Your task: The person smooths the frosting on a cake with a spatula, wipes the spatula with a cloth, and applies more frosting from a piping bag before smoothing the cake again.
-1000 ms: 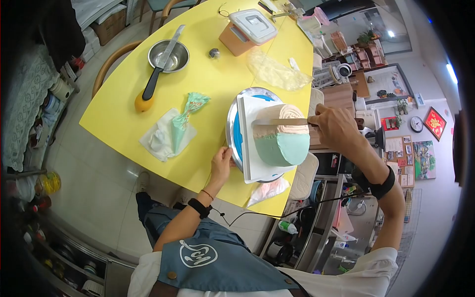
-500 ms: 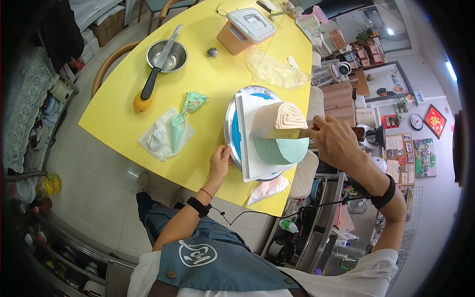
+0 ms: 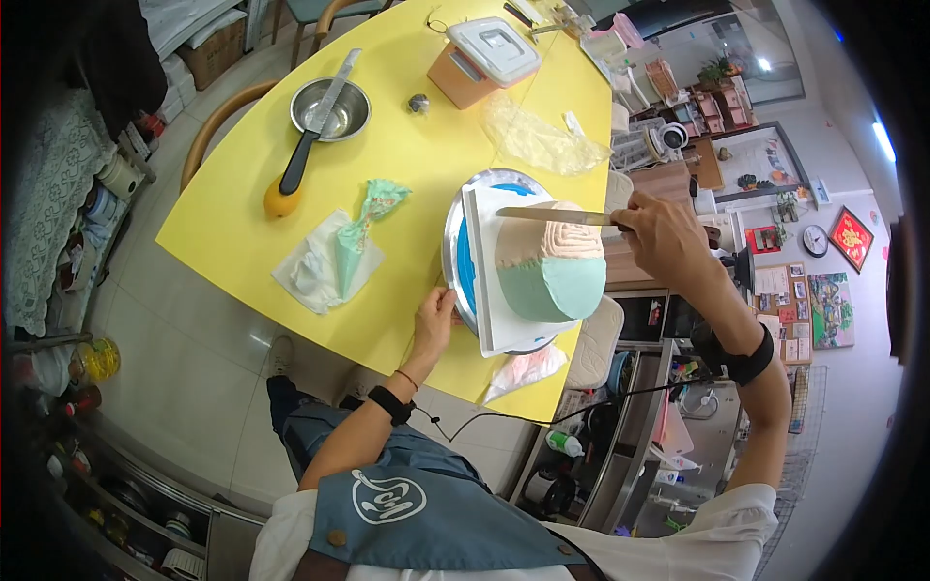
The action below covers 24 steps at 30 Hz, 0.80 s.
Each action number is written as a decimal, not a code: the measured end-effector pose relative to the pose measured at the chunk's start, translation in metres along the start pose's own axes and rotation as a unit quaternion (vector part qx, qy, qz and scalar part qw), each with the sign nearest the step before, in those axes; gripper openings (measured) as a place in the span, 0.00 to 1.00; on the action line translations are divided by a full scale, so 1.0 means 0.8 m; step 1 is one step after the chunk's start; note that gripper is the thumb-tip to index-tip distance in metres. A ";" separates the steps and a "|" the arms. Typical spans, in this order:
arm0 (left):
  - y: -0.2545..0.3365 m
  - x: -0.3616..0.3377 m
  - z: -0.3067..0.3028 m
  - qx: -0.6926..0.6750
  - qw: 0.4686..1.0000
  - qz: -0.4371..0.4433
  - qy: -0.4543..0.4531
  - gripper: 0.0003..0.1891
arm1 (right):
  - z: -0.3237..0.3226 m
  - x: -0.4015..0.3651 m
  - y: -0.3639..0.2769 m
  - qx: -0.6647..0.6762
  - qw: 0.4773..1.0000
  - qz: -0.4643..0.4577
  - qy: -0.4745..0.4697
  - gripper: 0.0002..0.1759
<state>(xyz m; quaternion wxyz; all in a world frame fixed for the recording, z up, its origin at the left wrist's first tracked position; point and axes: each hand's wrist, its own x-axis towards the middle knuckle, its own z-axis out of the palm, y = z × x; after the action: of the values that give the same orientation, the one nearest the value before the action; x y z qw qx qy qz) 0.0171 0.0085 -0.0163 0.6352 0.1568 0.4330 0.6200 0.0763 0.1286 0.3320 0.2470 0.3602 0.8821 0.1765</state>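
Observation:
My right hand [image 3: 664,235] is closed on the handle of a long metal spatula [image 3: 557,216], whose blade lies across the pink part of a cake. That cake [image 3: 552,286] is pale pink on its far part and mint green on its near part, and it stands on a white square board [image 3: 481,324]. Beneath the board is a round metal turntable [image 3: 453,242] with a blue patch. My left hand [image 3: 436,318] touches the turntable's left rim with bent fingers; whether they grip it is unclear.
A steel bowl [image 3: 354,114] bears a black-handled serrated knife [image 3: 315,126]. A green piping bag [image 3: 351,247] lies on white paper. Behind stand a lidded container [image 3: 470,77] and crumpled plastic [image 3: 533,136]. A pink-filled bag [image 3: 523,371] lies by the table's near edge.
The spatula in my right hand has moved up from the line between green and pink to the far side of the pink part. My left hand has hardly moved.

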 end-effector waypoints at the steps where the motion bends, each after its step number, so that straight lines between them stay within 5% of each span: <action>1: -0.002 -0.004 0.000 0.015 1.000 -0.010 -0.010 0.13 | -0.002 0.002 0.004 0.011 1.000 0.004 -0.001 0.10; 9: -0.033 -0.051 0.012 -0.043 0.988 -0.101 -0.106 0.14 | -0.011 0.009 0.018 0.060 0.998 0.017 -0.021 0.12; 24: -0.031 -0.041 0.013 -0.072 0.991 -0.094 -0.063 0.15 | 0.002 0.030 0.005 -0.010 0.999 -0.027 -0.031 0.10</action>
<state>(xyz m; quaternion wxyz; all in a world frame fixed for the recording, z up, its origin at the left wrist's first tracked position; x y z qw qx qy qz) 0.0457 -0.0226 -0.0168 0.7259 0.1079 0.3594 0.5765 0.0645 0.1487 0.3255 0.2826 0.3387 0.8817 0.1672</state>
